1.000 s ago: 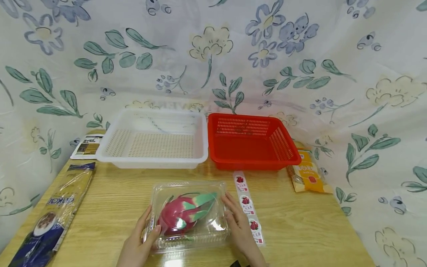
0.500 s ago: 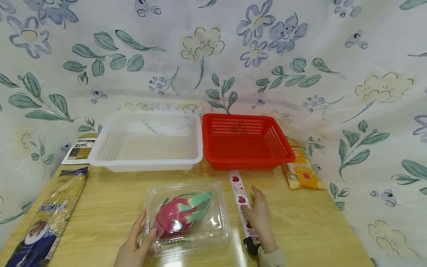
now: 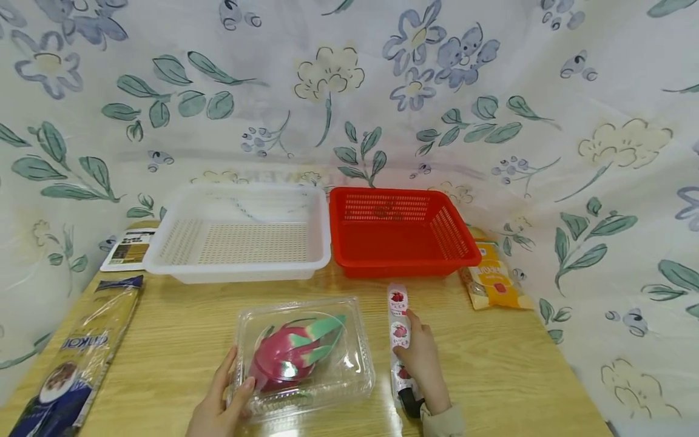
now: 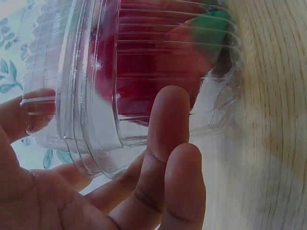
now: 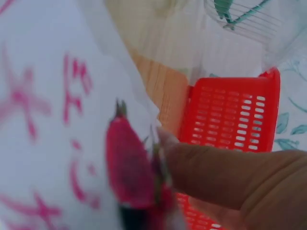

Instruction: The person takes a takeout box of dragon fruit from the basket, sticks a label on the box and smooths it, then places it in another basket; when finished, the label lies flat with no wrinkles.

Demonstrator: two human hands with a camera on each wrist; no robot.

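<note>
A clear plastic clamshell box (image 3: 349, 379) lies closed at the front middle of the table. Inside it is a pink dragon fruit (image 3: 284, 358) with green leaf tips. My left hand (image 3: 218, 400) holds the box's left side, thumb at the lid edge and fingers (image 4: 168, 124) along the ribbed wall. To the right of the box, my right hand (image 3: 423, 358) pinches a strip of dragon fruit stickers (image 3: 398, 298) at its right edge. The strip's white, pink-lettered face fills much of the right wrist view, with the thumb (image 5: 206, 172) at its edge.
A white basket (image 3: 240, 273) and a red basket (image 3: 404, 270) stand side by side at the back. At the left lie a long gold and blue packet (image 3: 82, 346) and a white-edged pack (image 3: 128, 250). A yellow-orange bag (image 3: 497, 279) sits right of the red basket.
My right hand has left the box, moved right and taken hold of the sticker strip, which has shifted slightly. My left hand stays on the box.
</note>
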